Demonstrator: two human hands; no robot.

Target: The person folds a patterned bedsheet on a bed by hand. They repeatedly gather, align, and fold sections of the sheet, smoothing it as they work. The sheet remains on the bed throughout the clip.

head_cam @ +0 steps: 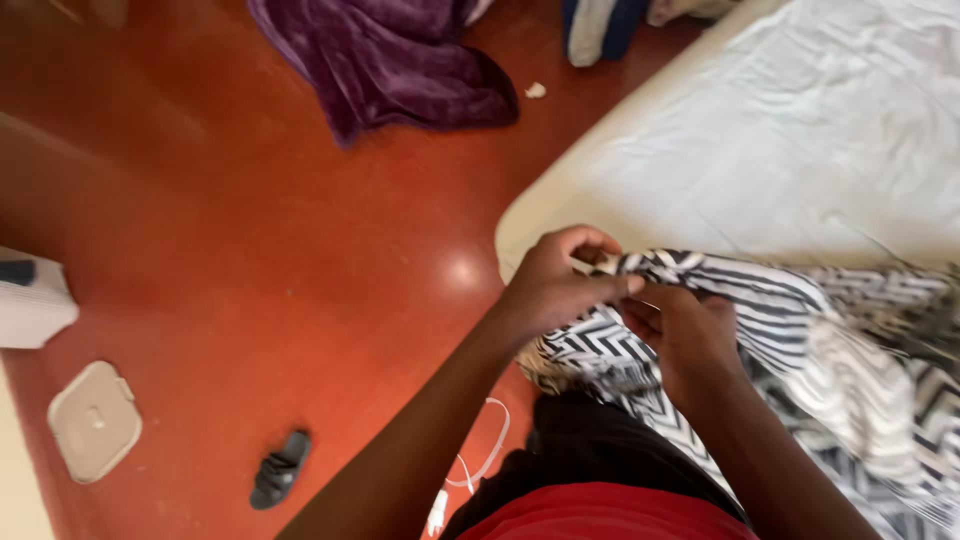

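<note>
The black-and-white zigzag cloth (800,340) lies bunched at the near edge of the bed (760,150), over its white sheet. The left hand (560,280) is curled closed, pinching the cloth's upper edge. The right hand (685,330), touching the left, is clenched on the same edge. A purple blanket (390,60) lies on the red floor (250,250).

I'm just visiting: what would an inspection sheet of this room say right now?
Surface: mattress under white sheet, on red floor.
Job's things: black-and-white zigzag cloth, bunched at mattress corner.
Clutter: purple blanket, dark sandal, pale square lid, white box.
Hands: left hand and right hand both pinch the cloth's edge.
Cables: white cord on floor.
Surroundings: nothing seen.
</note>
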